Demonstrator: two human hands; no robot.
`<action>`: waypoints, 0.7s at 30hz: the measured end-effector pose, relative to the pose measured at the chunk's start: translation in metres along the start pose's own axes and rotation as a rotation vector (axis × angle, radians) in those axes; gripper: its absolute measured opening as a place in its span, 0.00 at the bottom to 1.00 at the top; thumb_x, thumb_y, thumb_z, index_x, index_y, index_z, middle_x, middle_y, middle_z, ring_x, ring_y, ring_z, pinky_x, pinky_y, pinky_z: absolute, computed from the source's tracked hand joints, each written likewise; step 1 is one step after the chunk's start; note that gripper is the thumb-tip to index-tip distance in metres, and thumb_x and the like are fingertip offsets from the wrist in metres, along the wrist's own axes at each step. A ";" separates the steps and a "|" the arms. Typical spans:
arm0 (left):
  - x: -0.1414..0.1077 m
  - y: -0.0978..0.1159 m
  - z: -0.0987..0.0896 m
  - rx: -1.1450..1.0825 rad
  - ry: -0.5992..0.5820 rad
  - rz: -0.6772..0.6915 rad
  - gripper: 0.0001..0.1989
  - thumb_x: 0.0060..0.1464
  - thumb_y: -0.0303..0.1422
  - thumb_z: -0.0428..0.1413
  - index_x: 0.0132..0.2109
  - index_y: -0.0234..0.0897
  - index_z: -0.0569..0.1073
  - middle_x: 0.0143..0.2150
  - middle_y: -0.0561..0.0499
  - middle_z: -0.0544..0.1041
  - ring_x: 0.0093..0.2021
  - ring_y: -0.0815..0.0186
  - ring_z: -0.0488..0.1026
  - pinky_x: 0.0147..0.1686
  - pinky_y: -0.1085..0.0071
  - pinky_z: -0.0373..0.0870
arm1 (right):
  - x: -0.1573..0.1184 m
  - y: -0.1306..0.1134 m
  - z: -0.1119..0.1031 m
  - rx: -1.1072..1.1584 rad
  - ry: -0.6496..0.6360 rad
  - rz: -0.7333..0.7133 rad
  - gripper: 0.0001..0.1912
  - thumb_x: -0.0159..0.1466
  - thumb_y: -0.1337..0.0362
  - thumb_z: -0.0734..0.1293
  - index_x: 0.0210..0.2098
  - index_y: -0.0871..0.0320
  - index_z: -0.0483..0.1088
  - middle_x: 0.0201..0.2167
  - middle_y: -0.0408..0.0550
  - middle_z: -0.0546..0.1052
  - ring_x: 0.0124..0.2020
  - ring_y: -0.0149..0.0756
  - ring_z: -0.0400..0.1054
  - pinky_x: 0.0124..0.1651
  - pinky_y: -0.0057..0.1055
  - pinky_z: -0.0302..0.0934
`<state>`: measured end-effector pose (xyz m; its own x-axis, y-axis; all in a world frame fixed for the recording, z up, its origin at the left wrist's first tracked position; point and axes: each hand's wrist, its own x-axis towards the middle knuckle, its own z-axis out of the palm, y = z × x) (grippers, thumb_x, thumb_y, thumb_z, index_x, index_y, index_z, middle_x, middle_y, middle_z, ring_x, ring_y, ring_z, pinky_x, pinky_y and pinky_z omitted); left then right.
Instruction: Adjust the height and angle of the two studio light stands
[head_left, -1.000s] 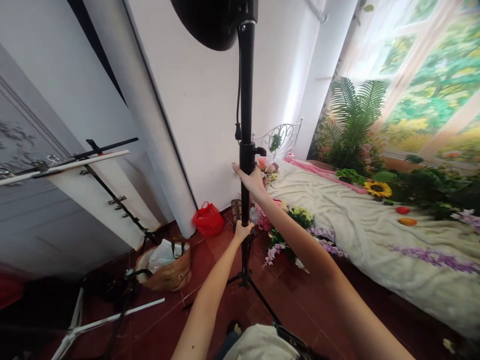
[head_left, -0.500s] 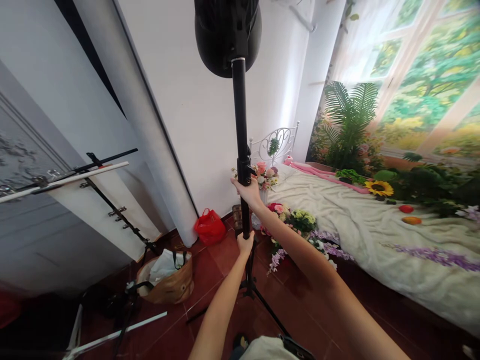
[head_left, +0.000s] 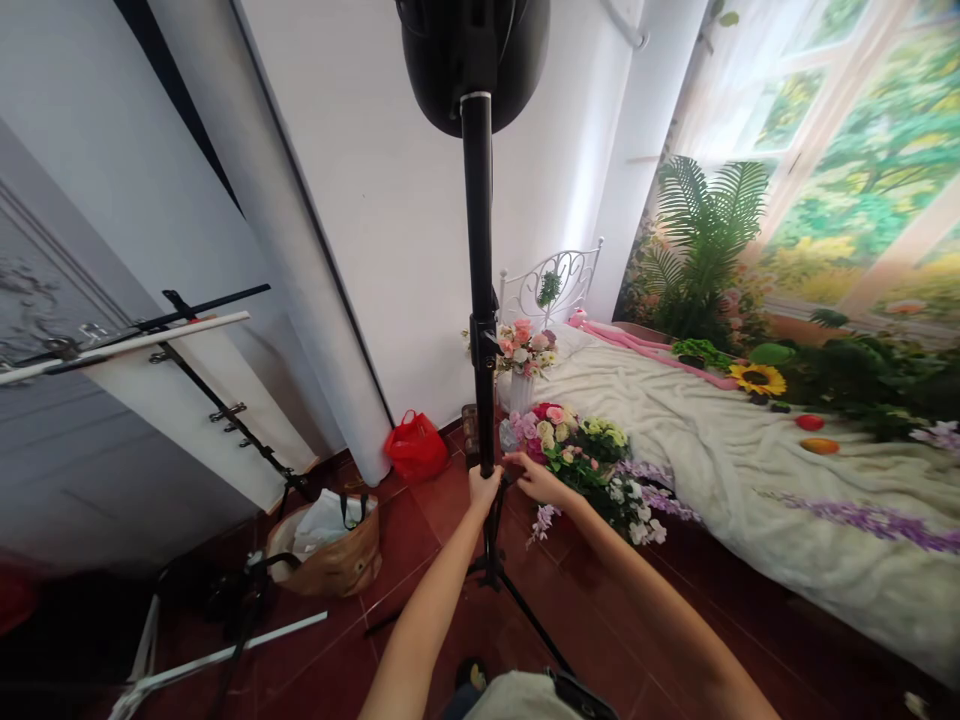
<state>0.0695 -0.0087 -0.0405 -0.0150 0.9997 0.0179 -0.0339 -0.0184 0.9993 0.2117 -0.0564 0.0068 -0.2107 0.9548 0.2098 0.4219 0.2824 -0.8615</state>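
A tall black light stand [head_left: 480,220] rises upright in front of me, with a large black lamp head [head_left: 472,60] at its top. My left hand [head_left: 486,487] is closed around the pole low down, just above the tripod legs. Close on its right is my right hand [head_left: 535,478], its fingers bent toward a small part at the stand's lower joint. Whether those fingertips grip that part is too small to make out. Higher up, a black collar [head_left: 484,342] on the pole has no hand on it.
To the right are a bed with a cream blanket [head_left: 675,420] and a flower bunch [head_left: 577,450]. A red bag [head_left: 416,447] and a woven basket [head_left: 337,560] stand on the floor at left. Black tripod legs [head_left: 529,620] spread near my feet.
My right hand has let go of the collar and moved down the pole, beside my left hand. The left hand keeps its hold. The view has shifted slightly.
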 end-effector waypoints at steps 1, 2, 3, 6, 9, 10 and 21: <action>0.001 0.000 -0.001 0.011 -0.007 0.010 0.08 0.36 0.34 0.58 0.20 0.33 0.68 0.18 0.54 0.67 0.19 0.72 0.62 0.20 0.77 0.57 | -0.005 0.015 0.011 -0.018 0.001 0.004 0.21 0.57 0.70 0.60 0.51 0.57 0.61 0.49 0.53 0.70 0.52 0.39 0.64 0.53 0.39 0.58; 0.002 -0.001 -0.001 0.024 -0.012 0.014 0.08 0.36 0.33 0.57 0.20 0.33 0.68 0.17 0.54 0.67 0.19 0.72 0.62 0.20 0.77 0.57 | -0.009 0.026 0.021 -0.030 0.009 0.001 0.18 0.60 0.68 0.59 0.50 0.57 0.62 0.47 0.52 0.71 0.50 0.38 0.65 0.53 0.38 0.58; 0.003 -0.002 -0.002 0.036 -0.015 0.013 0.08 0.36 0.33 0.57 0.19 0.34 0.68 0.17 0.54 0.67 0.18 0.73 0.62 0.19 0.77 0.57 | -0.012 0.032 0.029 -0.034 0.026 -0.002 0.16 0.62 0.67 0.57 0.49 0.56 0.63 0.45 0.51 0.72 0.48 0.37 0.66 0.52 0.37 0.58; 0.003 -0.004 -0.002 0.047 -0.031 0.004 0.08 0.37 0.33 0.57 0.19 0.34 0.67 0.16 0.55 0.66 0.17 0.73 0.61 0.19 0.76 0.56 | -0.010 0.040 0.046 -0.020 0.116 0.000 0.14 0.67 0.61 0.51 0.43 0.55 0.64 0.38 0.48 0.73 0.41 0.35 0.68 0.48 0.32 0.59; 0.003 -0.006 -0.001 0.037 -0.035 0.008 0.09 0.38 0.34 0.57 0.20 0.34 0.67 0.16 0.55 0.66 0.18 0.72 0.62 0.19 0.76 0.57 | 0.000 0.044 0.055 -0.015 0.243 0.046 0.15 0.67 0.57 0.50 0.35 0.55 0.63 0.31 0.46 0.72 0.33 0.34 0.68 0.40 0.28 0.60; 0.002 -0.007 -0.002 0.035 -0.034 0.008 0.09 0.38 0.34 0.58 0.20 0.34 0.67 0.16 0.54 0.67 0.18 0.72 0.62 0.19 0.76 0.57 | 0.004 0.045 0.057 -0.017 0.286 0.075 0.15 0.67 0.56 0.50 0.34 0.55 0.63 0.30 0.45 0.71 0.31 0.34 0.67 0.38 0.27 0.60; 0.002 -0.011 -0.001 0.008 -0.089 -0.038 0.10 0.39 0.35 0.58 0.20 0.34 0.67 0.16 0.54 0.67 0.15 0.72 0.63 0.16 0.76 0.58 | 0.033 0.043 0.054 0.336 0.209 0.625 0.10 0.61 0.59 0.59 0.29 0.57 0.66 0.13 0.38 0.64 0.17 0.30 0.64 0.23 0.23 0.59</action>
<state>0.0685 -0.0063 -0.0517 0.0747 0.9971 -0.0173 -0.0248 0.0192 0.9995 0.1750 -0.0179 -0.0488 0.1675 0.9353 -0.3116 0.1086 -0.3316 -0.9371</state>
